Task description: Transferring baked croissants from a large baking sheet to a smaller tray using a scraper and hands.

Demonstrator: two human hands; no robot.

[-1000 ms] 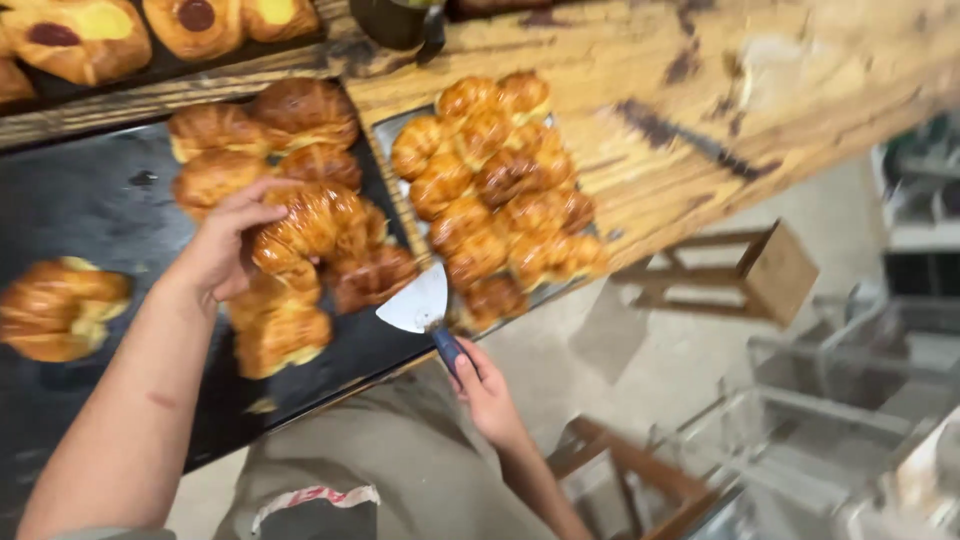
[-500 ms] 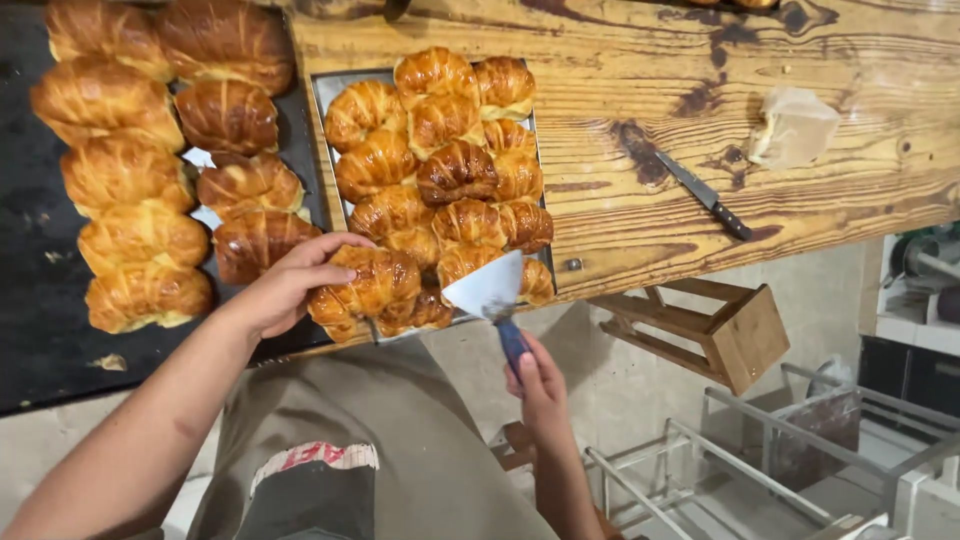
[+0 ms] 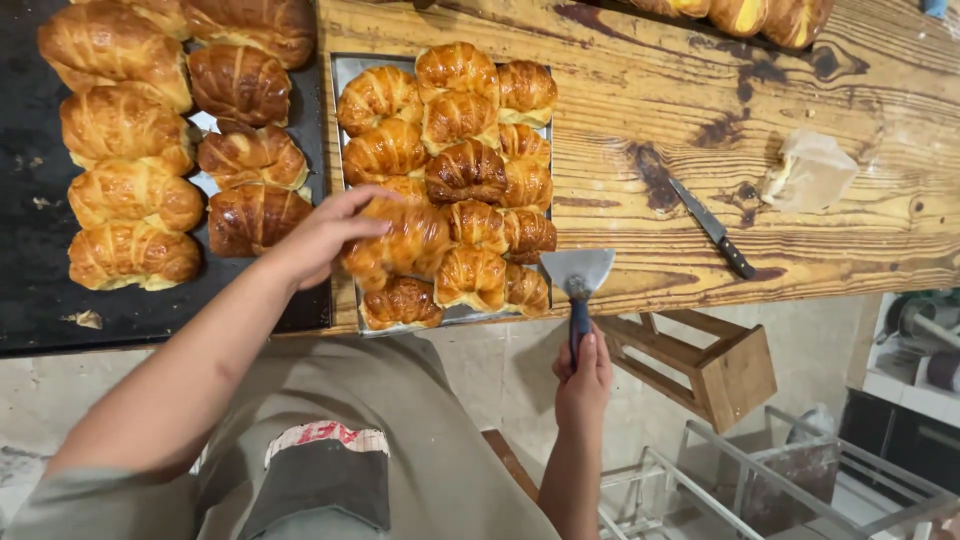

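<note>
Two hands engaged — my left hand (image 3: 318,238) grips a glossy croissant (image 3: 395,243) over the tray's (image 3: 345,70) 6 o'clock edge; right hand (image 3: 583,385) clenches a scraper (image 3: 577,283), bare wood at 3 o'clock.

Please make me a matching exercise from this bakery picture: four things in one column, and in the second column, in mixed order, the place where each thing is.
Things:
1. scraper
2. knife
3. croissant
4. metal tray

Places:
A. lying alone on the bare wooden table
B. gripped by the left hand
C. on the table, filled with pastries
D. held by its blue handle in the right hand

Pairs: 1-D, 2-A, 3-B, 4-C
</note>
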